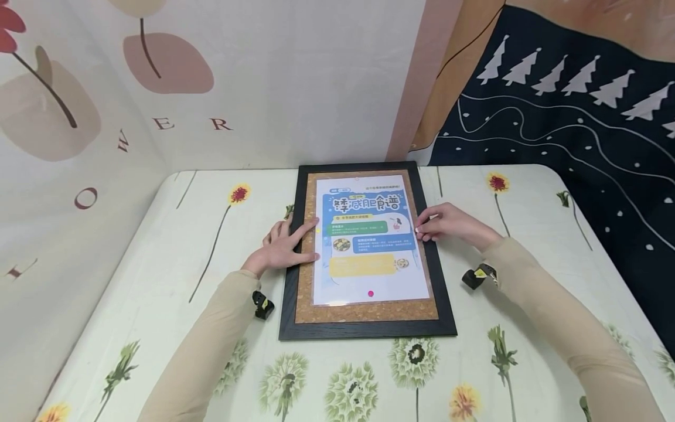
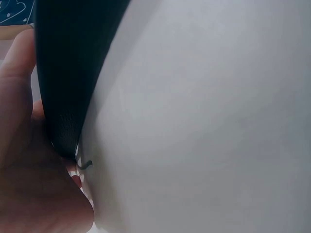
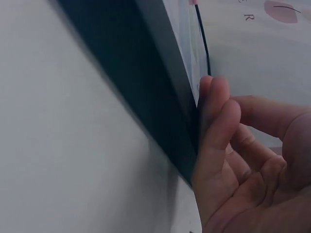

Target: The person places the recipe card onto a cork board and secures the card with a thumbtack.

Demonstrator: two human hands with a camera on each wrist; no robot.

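A sheet printed in blue, green and yellow [image 1: 369,281] lies on a black-framed cork board [image 1: 369,312]. A pink pin [image 1: 371,293] marks its lower edge, and a small yellow pin [image 1: 318,230] its left side. My left hand [image 1: 282,246] rests across the frame's left side, thumb and a finger extended onto the sheet's left edge. At the sheet's right edge, my right hand [image 1: 448,225] pinches a small white pushpin [image 1: 416,230], barely visible at its fingertips. In the right wrist view, the curled fingers [image 3: 226,121] stand beside the dark frame [image 3: 141,87] and hide the pin.
The board lies on a table with a flower-print cloth [image 1: 211,328], near its back edge. A pale printed curtain [image 1: 295,88] hangs behind, and a dark tree-patterned cloth [image 1: 554,129] hangs at the right. Black wrist cameras [image 1: 262,305] sit at both cuffs.
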